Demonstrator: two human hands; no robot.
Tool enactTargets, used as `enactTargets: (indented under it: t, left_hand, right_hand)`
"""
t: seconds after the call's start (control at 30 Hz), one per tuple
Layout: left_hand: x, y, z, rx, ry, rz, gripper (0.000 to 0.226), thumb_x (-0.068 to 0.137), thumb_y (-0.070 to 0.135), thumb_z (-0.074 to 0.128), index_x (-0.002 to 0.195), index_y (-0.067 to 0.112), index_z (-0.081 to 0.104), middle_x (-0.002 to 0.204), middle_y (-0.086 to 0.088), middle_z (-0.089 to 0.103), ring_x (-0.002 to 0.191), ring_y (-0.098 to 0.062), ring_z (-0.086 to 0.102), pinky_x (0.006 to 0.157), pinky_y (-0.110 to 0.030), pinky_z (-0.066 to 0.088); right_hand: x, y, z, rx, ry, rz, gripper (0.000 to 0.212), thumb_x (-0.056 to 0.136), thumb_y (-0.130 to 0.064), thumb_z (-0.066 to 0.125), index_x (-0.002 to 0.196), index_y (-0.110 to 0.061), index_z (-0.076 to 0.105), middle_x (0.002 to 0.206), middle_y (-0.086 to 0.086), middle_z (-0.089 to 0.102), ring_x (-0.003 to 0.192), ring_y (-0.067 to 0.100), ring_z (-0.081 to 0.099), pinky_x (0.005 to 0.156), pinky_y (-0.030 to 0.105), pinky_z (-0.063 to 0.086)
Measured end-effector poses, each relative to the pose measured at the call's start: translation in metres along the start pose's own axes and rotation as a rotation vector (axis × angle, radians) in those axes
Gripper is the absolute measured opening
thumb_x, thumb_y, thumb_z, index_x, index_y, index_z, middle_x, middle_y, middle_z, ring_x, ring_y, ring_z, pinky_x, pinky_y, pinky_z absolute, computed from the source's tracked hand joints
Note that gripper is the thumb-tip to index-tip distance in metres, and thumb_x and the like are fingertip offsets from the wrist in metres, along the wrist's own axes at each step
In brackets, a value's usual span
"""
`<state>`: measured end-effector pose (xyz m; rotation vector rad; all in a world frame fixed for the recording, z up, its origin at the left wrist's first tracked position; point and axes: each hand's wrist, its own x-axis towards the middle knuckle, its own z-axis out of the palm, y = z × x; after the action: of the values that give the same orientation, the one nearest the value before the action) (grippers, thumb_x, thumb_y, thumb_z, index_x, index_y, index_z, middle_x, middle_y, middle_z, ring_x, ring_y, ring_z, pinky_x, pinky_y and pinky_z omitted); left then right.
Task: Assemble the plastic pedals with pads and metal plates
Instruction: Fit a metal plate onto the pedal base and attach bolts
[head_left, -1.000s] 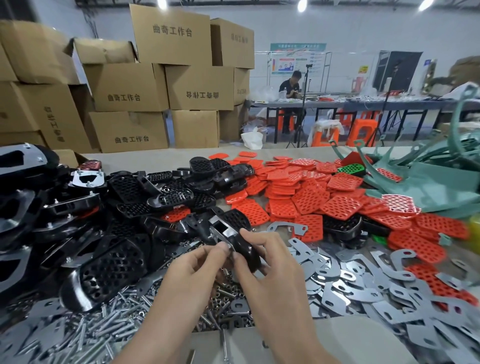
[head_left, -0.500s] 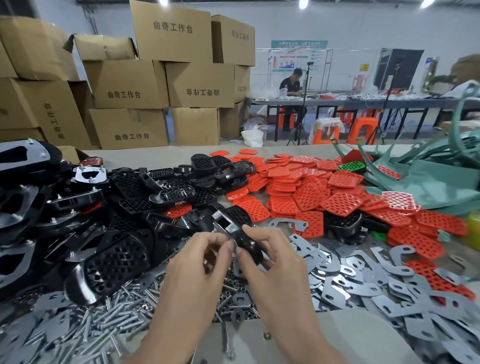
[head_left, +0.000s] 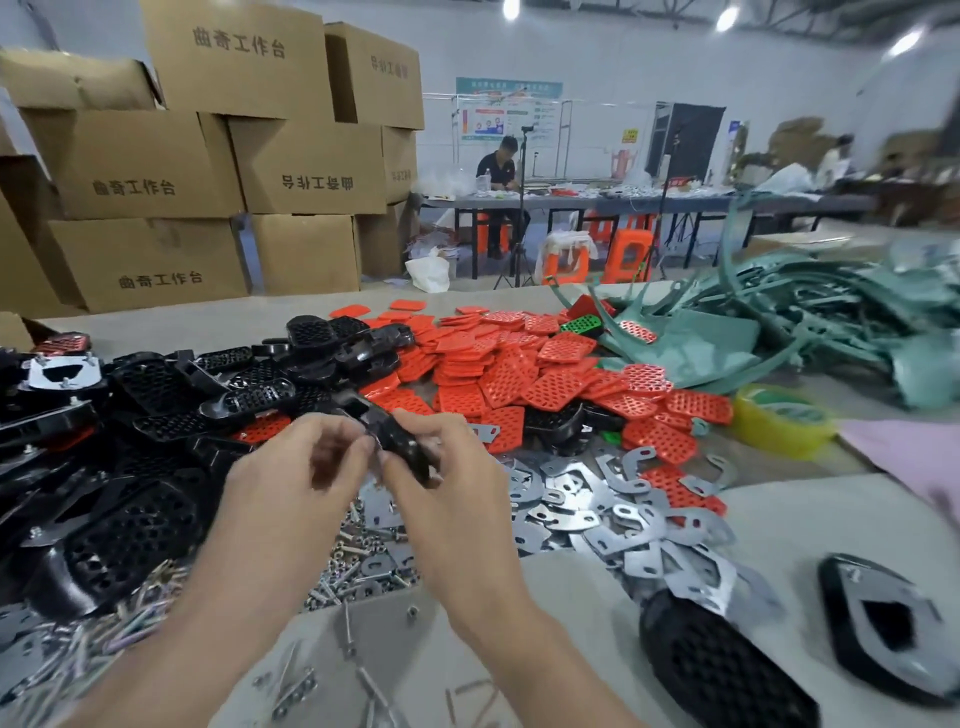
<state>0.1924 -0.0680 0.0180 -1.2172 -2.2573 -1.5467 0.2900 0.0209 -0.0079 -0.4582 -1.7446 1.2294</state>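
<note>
Left hand (head_left: 291, 483) and right hand (head_left: 447, 493) raised together over the table (head_left: 467, 649), forearms entering from the lower edge. The right hand grips a black pedal (head_left: 402, 447), fingers curled round its far side and thumb on the near face; the pedal is tilted and held clear of the parts below. The left hand's fingertips are bunched against the pedal's left end; motion blur hides whether they pinch it, so its grasp cannot be told.

Cardboard boxes (head_left: 145, 161), closed and printed, stand stacked behind the table on the left; their contents are not visible.

Loose parts lie in heaps: glossy perforated black pedals (head_left: 156, 415) on the left, flat red pads (head_left: 519, 374) with a honeycomb of holes in the centre, thin grey metal plates (head_left: 597, 509) just beside the hands, and bright screws (head_left: 353, 566) beneath them. A plated pedal (head_left: 883, 639) lies apart at the lower right. A translucent yellow tape roll (head_left: 784, 421) sits near the red pads.
</note>
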Motion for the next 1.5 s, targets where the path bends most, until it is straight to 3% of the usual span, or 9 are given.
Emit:
enactTargets:
  t: [0.13, 0.27, 0.43, 0.57, 0.8, 0.97, 1.03, 1.27, 1.5]
  left_hand:
    - [-0.003, 0.022, 0.008, 0.341, 0.012, 0.480, 0.003, 0.096, 0.022, 0.065, 0.094, 0.025, 0.065, 0.085, 0.016, 0.061, 0.083, -0.002, 0.053, 0.072, -0.016, 0.043]
    - [-0.006, 0.061, 0.011, -0.121, -0.119, -0.019, 0.011, 0.091, 0.036, 0.067, 0.081, 0.034, 0.069, 0.070, 0.016, 0.069, 0.056, -0.001, 0.062, 0.051, -0.012, 0.043]
    - [-0.009, 0.116, 0.019, -0.752, -0.379, -0.579, 0.027, 0.098, 0.016, 0.061, 0.075, 0.005, 0.069, 0.057, -0.003, 0.061, 0.042, -0.009, 0.052, 0.038, -0.017, 0.043]
    - [-0.021, 0.150, 0.027, -0.886, -0.510, -0.679, 0.022, 0.097, 0.012, 0.059, 0.078, 0.002, 0.065, 0.058, -0.004, 0.059, 0.040, -0.006, 0.050, 0.037, -0.014, 0.042]
    - [-0.053, 0.176, 0.065, -0.129, -0.277, 0.247, 0.016, 0.096, 0.026, 0.064, 0.080, 0.026, 0.066, 0.068, 0.012, 0.068, 0.062, -0.003, 0.062, 0.062, -0.021, 0.047]
    - [-0.057, 0.189, 0.105, 0.353, -0.170, 1.104, 0.007, 0.093, 0.005, 0.062, 0.094, 0.002, 0.068, 0.088, -0.011, 0.063, 0.080, -0.030, 0.064, 0.072, -0.037, 0.053]
    - [-0.055, 0.197, 0.120, 0.429, -0.229, 1.164, 0.012, 0.098, 0.010, 0.060, 0.103, 0.003, 0.067, 0.096, -0.010, 0.064, 0.089, -0.028, 0.065, 0.074, -0.040, 0.057]
    - [-0.066, 0.245, 0.162, -0.199, -0.586, 0.204, 0.025, 0.096, 0.032, 0.062, 0.077, 0.017, 0.069, 0.060, 0.011, 0.066, 0.054, -0.004, 0.056, 0.054, -0.016, 0.043]
    - [-0.054, 0.262, 0.170, -0.242, -0.799, -0.043, 0.039, 0.100, 0.029, 0.058, 0.070, 0.006, 0.067, 0.055, 0.002, 0.057, 0.053, -0.013, 0.053, 0.059, -0.026, 0.047]
  right_hand:
    - [-0.006, -0.019, -0.024, 0.181, 0.074, 0.151, 0.022, 0.088, -0.020, 0.074, 0.104, -0.034, 0.068, 0.096, -0.006, 0.076, 0.086, 0.007, 0.070, 0.080, 0.029, 0.057]
    - [-0.014, -0.038, -0.052, 0.131, 0.114, 0.075, 0.022, 0.092, -0.023, 0.074, 0.106, -0.038, 0.066, 0.107, -0.011, 0.073, 0.097, 0.002, 0.069, 0.085, 0.028, 0.056]
    - [-0.028, -0.055, -0.090, -0.082, 0.181, -0.141, 0.024, 0.094, -0.015, 0.070, 0.114, -0.027, 0.066, 0.113, -0.015, 0.067, 0.109, 0.004, 0.064, 0.094, 0.031, 0.053]
    - [-0.039, -0.065, -0.124, -0.186, 0.266, -0.276, 0.027, 0.091, -0.012, 0.071, 0.115, -0.023, 0.068, 0.111, -0.015, 0.065, 0.103, -0.004, 0.061, 0.084, 0.011, 0.048]
    - [-0.057, -0.075, -0.182, -0.033, 0.303, -0.032, 0.022, 0.091, -0.018, 0.075, 0.101, -0.036, 0.067, 0.103, -0.011, 0.074, 0.092, 0.006, 0.071, 0.074, 0.017, 0.052]
    - [-0.075, -0.069, -0.229, 0.023, 0.385, 0.059, 0.018, 0.092, -0.013, 0.075, 0.105, -0.025, 0.069, 0.088, -0.013, 0.075, 0.078, 0.014, 0.072, 0.069, 0.030, 0.060]
    - [-0.079, -0.064, -0.245, 0.025, 0.430, 0.086, 0.017, 0.092, -0.011, 0.074, 0.106, -0.021, 0.069, 0.085, -0.011, 0.074, 0.073, 0.007, 0.070, 0.066, 0.028, 0.059]
    - [-0.076, -0.063, -0.278, -0.037, 0.564, 0.114, 0.019, 0.091, -0.015, 0.073, 0.101, -0.030, 0.067, 0.079, -0.029, 0.070, 0.075, -0.019, 0.062, 0.061, 0.000, 0.042]
    - [-0.070, -0.060, -0.288, -0.061, 0.602, 0.113, 0.020, 0.092, -0.015, 0.073, 0.107, -0.027, 0.067, 0.080, -0.030, 0.071, 0.068, 0.001, 0.064, 0.061, 0.013, 0.048]
